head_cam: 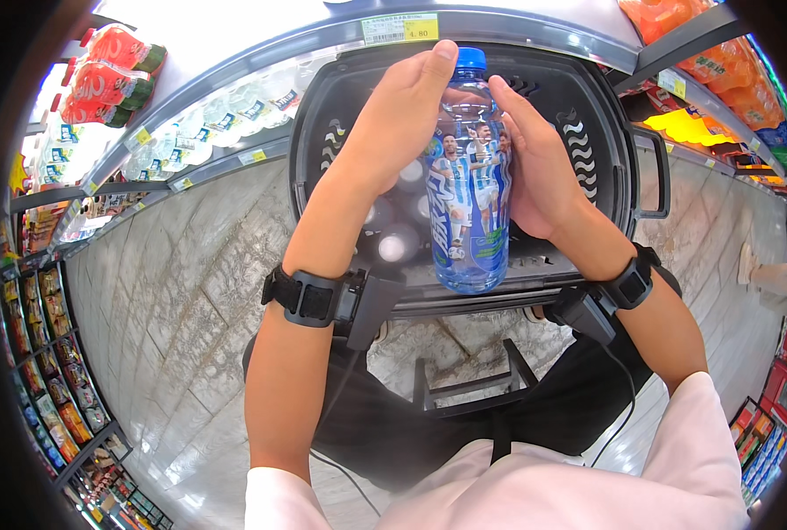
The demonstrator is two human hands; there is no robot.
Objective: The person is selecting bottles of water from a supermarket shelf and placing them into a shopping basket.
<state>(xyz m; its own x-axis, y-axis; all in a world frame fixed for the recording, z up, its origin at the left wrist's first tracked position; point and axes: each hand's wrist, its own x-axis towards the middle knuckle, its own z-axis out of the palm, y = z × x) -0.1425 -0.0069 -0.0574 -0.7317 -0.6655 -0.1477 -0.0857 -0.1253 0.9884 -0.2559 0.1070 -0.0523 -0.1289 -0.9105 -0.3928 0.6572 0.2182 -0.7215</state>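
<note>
A clear blue plastic bottle (476,199) with a blue cap and a printed label of football players stands out over a black plastic shopping basket (569,255). My left hand (403,112) is on the bottle's left side near the neck, its thumb by the cap. Along the upper right side of the bottle rests my right hand (539,159), fingers partly hidden behind it. Between them the two hands hold the bottle. Inside the basket, left of the bottle, are several bottles with pale caps (393,246), partly hidden by my left hand and arm.
A store shelf edge (287,33) with price tags curves across the top, holding packs of clear bottles (234,112) and red-labelled bottles (108,76). Orange drinks (718,66) fill shelves at right. A black metal frame (479,391) is between my legs. Another person's leg (774,278) shows at far right.
</note>
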